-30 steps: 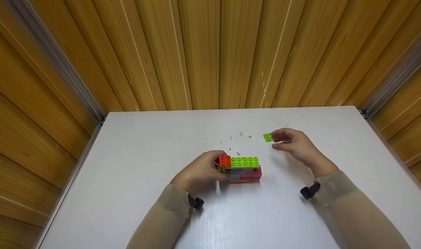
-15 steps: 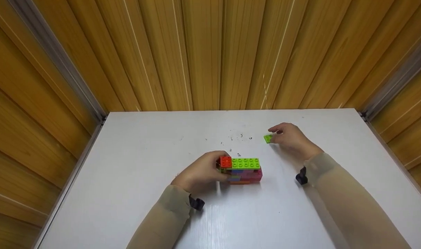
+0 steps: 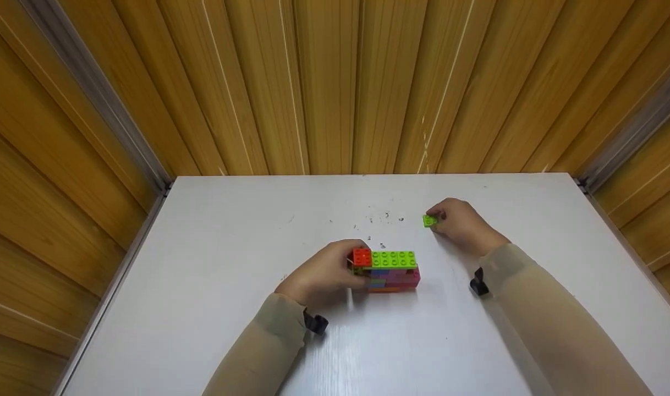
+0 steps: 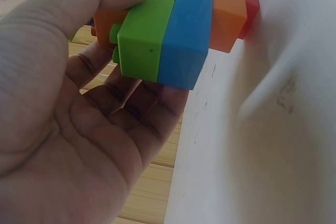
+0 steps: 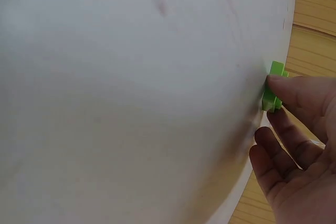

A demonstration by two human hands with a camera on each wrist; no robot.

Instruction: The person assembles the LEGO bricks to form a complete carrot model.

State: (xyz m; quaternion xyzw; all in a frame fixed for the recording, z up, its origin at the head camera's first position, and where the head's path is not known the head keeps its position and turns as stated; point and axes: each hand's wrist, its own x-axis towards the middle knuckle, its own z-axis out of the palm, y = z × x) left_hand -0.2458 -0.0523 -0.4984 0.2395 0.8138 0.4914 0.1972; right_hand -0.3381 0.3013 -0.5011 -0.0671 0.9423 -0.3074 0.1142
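Observation:
My left hand (image 3: 329,269) grips the left end of a block of stacked toy building bricks (image 3: 393,278) near the middle of the table. A red brick (image 3: 362,257) and a long lime-green studded piece (image 3: 394,259) form its top. In the left wrist view, the thumb lies over a green brick (image 4: 144,35) beside a blue brick (image 4: 186,32), with an orange brick (image 4: 229,11) beyond. Farther back and to the right, my right hand (image 3: 461,223) pinches a small flat lime-green brick (image 3: 428,221). The right wrist view has that green brick (image 5: 273,85) between thumb and fingertip, its studs facing away.
The white table (image 3: 219,253) carries small dark marks (image 3: 386,215) behind the stacked bricks. Wood-look panels (image 3: 329,88) rise at the table's back and sides. Both sleeves bear a black wrist device (image 3: 479,282).
My right hand has moved a little left and closed its thumb and fingers on the small green brick. The left hand stays on the stacked bricks. The view has shifted slightly.

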